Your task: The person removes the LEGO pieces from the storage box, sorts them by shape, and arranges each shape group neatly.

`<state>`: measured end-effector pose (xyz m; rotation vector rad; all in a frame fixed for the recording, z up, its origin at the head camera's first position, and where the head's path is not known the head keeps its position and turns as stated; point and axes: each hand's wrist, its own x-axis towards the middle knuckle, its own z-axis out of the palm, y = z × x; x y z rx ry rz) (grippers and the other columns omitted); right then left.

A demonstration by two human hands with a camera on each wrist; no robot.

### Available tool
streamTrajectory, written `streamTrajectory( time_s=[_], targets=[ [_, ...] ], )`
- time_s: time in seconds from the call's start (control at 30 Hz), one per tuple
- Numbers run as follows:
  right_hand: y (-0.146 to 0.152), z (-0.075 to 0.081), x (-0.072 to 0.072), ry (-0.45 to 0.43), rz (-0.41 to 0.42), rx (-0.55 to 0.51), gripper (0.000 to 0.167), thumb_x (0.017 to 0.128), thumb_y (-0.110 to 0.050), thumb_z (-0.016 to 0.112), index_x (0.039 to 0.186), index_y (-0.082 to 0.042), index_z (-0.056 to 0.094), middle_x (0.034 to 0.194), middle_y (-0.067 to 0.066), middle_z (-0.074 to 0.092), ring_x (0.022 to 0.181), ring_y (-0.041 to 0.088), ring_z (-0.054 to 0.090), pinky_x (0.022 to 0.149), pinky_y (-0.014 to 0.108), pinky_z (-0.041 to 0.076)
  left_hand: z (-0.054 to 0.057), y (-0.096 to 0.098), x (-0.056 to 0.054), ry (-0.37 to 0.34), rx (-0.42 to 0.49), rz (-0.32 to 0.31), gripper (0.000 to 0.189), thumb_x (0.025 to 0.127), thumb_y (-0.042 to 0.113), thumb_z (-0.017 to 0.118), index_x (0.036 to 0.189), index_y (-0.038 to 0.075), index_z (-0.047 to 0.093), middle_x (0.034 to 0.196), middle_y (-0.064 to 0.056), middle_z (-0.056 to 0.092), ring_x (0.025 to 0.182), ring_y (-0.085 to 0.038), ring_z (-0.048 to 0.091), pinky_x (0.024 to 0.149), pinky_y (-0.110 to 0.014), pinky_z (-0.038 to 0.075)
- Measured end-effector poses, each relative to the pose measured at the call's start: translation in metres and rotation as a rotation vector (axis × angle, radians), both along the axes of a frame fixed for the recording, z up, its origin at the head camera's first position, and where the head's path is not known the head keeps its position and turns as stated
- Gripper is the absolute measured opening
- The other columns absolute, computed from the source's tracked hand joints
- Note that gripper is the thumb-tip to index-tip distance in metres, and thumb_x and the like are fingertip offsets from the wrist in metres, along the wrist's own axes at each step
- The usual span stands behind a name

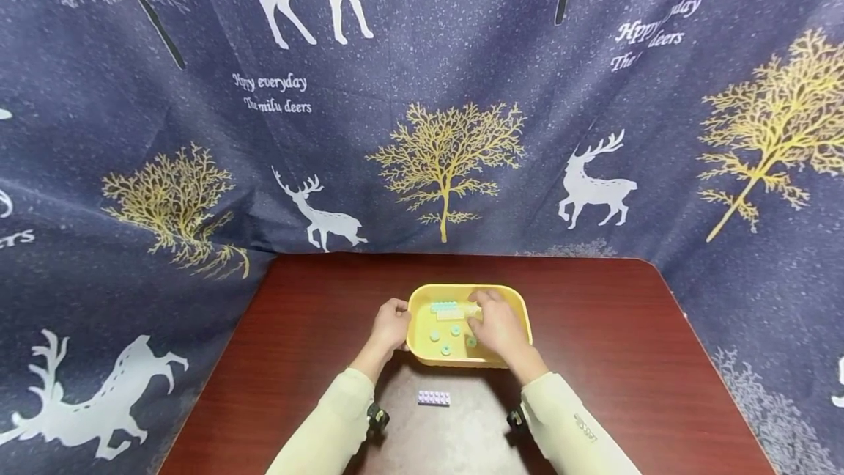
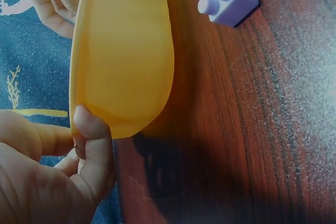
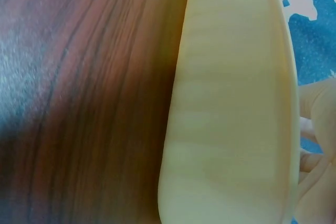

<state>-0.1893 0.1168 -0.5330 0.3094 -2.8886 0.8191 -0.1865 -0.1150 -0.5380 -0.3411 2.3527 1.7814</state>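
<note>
A yellow plastic bin [image 1: 422,361] stands on the table. My left hand [image 1: 390,325] is at its left end; in the left wrist view the thumb and fingers pinch the bin's rim [image 2: 73,77]. My right hand [image 1: 499,325] reaches over the right side into the bin, fingers bent downward by a small pale yellow piece [image 1: 472,309]. Whether the fingers grip that piece cannot be made out; the bin wall [image 3: 236,98] hides the fingertips in the right wrist view. Beside it lie a teal studded building block [image 1: 444,306] and a pale block [image 1: 450,315].
Several small round greenish pieces [image 1: 456,330] lie on the bin's floor. A purple studded building block [image 1: 434,398] sits on the reddish-brown table [image 1: 593,358] in front of the bin, between the forearms. A blue patterned cloth [image 1: 435,64] hangs behind the table.
</note>
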Motion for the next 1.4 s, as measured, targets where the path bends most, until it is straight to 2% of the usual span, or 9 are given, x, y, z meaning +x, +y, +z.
streamTrajectory(
  time_s=[0.3, 0.53, 0.67, 0.9, 1.13, 1.4],
  targets=[
    [0.003, -0.011, -0.009, -0.021, 0.001, 0.020, 0.038, 0.084, -0.017, 0.075, 0.121, -0.009, 0.068, 0.126, 0.014, 0.065, 0.110, 0.035, 0.066, 0.094, 0.052, 0.058, 0.002, 0.000, 0.001, -0.003, -0.001, -0.003, 0.030, 0.102, 0.005, 0.048, 0.129, -0.008, 0.054, 0.109, -0.029, 0.063, 0.060, -0.026, 0.061, 0.038, -0.023, 0.048],
    [0.005, -0.015, -0.012, -0.039, 0.000, 0.044, 0.045, 0.081, -0.017, 0.077, 0.124, -0.008, 0.067, 0.128, 0.017, 0.064, 0.118, 0.041, 0.061, 0.100, 0.059, 0.052, 0.003, 0.001, 0.000, -0.011, 0.007, -0.001, 0.029, 0.103, 0.005, 0.048, 0.129, -0.006, 0.055, 0.108, -0.028, 0.063, 0.057, -0.022, 0.059, 0.038, -0.022, 0.048],
    [0.005, -0.017, -0.014, -0.058, -0.004, 0.063, 0.048, 0.081, -0.018, 0.077, 0.127, -0.008, 0.066, 0.129, 0.017, 0.063, 0.119, 0.042, 0.060, 0.100, 0.061, 0.051, 0.004, 0.001, 0.000, -0.010, 0.016, 0.000, 0.030, 0.101, 0.005, 0.048, 0.129, -0.007, 0.055, 0.107, -0.030, 0.063, 0.055, -0.021, 0.058, 0.038, -0.022, 0.048],
    [0.004, -0.022, -0.017, -0.060, -0.012, 0.053, 0.051, 0.076, -0.014, 0.077, 0.126, -0.007, 0.067, 0.124, 0.017, 0.064, 0.114, 0.040, 0.061, 0.096, 0.059, 0.053, 0.003, 0.000, 0.000, -0.005, 0.004, -0.009, 0.029, 0.102, 0.005, 0.049, 0.128, -0.007, 0.055, 0.112, -0.029, 0.062, 0.058, -0.024, 0.061, 0.038, -0.022, 0.048],
    [0.002, -0.026, -0.020, -0.109, -0.033, 0.044, 0.053, 0.075, -0.008, 0.074, 0.127, -0.006, 0.066, 0.127, 0.017, 0.063, 0.117, 0.040, 0.060, 0.102, 0.056, 0.052, 0.002, -0.001, -0.001, -0.005, 0.011, -0.015, 0.029, 0.102, 0.005, 0.049, 0.128, -0.007, 0.054, 0.110, -0.029, 0.063, 0.058, -0.025, 0.062, 0.038, -0.022, 0.048],
    [0.003, -0.027, -0.021, -0.057, -0.018, 0.071, 0.043, 0.074, -0.002, 0.075, 0.117, -0.005, 0.070, 0.112, 0.016, 0.066, 0.106, 0.038, 0.063, 0.096, 0.050, 0.055, 0.002, -0.001, 0.000, 0.002, 0.008, -0.016, 0.029, 0.102, 0.004, 0.049, 0.128, -0.008, 0.054, 0.109, -0.029, 0.063, 0.057, -0.024, 0.061, 0.038, -0.023, 0.048]
  ],
)
